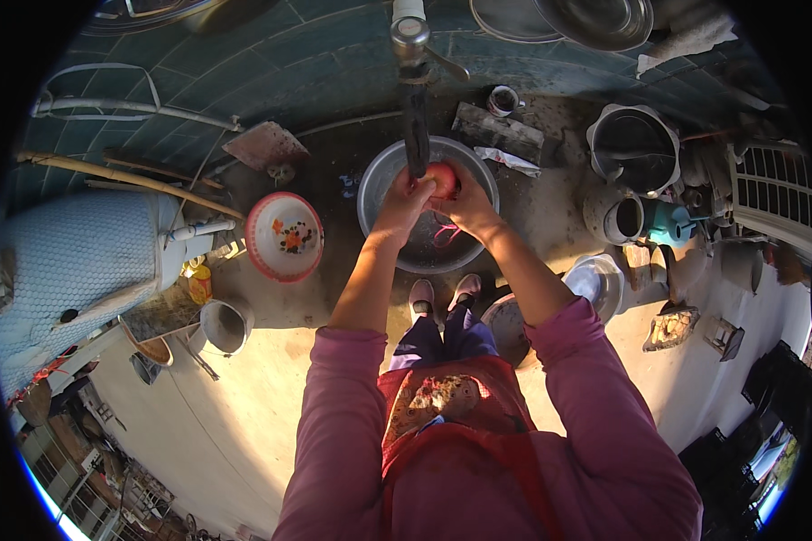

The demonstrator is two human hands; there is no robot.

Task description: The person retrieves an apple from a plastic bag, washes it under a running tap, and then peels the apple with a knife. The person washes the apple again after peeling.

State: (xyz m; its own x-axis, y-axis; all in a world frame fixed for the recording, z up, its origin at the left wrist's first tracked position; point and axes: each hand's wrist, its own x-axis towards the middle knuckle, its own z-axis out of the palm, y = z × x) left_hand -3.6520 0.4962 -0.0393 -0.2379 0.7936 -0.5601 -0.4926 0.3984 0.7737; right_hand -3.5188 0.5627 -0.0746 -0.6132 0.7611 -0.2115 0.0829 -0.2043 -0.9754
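Both of my hands are together under the end of a dark hose that hangs from a metal lever tap. Between them is a round red fruit, possibly an apple. My left hand grips its left side with the thumb across the front. Around the right side curl the fingers of my right hand. Below is a wide metal basin on the floor, in front of my feet. A pink looped cord shows in the basin near my right hand. Whether water is running is hard to see.
A red-rimmed enamel basin with a flower pattern sits left, near a grey bucket. Rightward are a lobed pot, a teal watering can and a shiny metal bowl. An enamel mug stands by the tiled wall.
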